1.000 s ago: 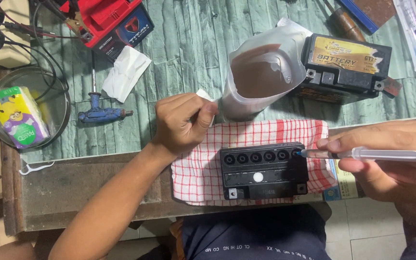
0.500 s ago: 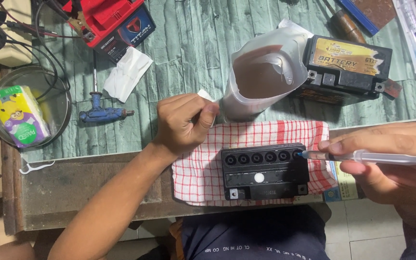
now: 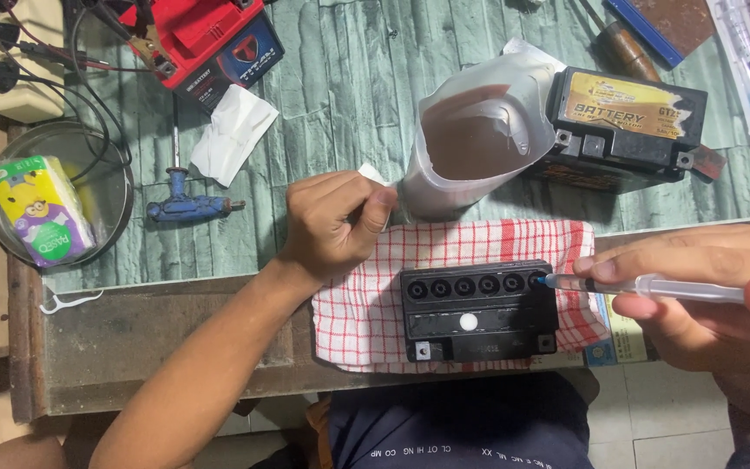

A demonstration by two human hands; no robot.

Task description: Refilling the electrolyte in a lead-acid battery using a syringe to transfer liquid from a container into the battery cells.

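Seen from above, nearest the viewer, a small black battery (image 3: 477, 311) lies on a red-and-white checked cloth (image 3: 359, 306) at the front edge of a workbench (image 3: 149, 326). Its top shows six round filler holes in one row. The right hand (image 3: 696, 295) comes in from the right, fingers pinched around a clear plastic syringe (image 3: 653, 287) held almost level, thumb at the plunger end. The syringe's tip sits in the rightmost hole. Part of this hand runs off the picture's right edge.

The left hand (image 3: 333, 227) reaches from the lower left and rests at the cloth's upper left corner, fingers curled shut around a small scrap of white paper, mostly hidden in the fist.

Just behind the cloth stands one cut-open white plastic container (image 3: 470, 139); what it holds is hard to tell. Touching its right side is a second battery (image 3: 622, 126), black with a yellow label. Farther left lie a blue T-handle tool (image 3: 186, 206), a crumpled tissue (image 3: 229, 132), and a metal bowl (image 3: 110, 187) holding one tissue pack (image 3: 41, 221). At the far edge, a red battery (image 3: 206, 35) is partly cut off, as is a packaged syringe (image 3: 744, 61) at the top right.
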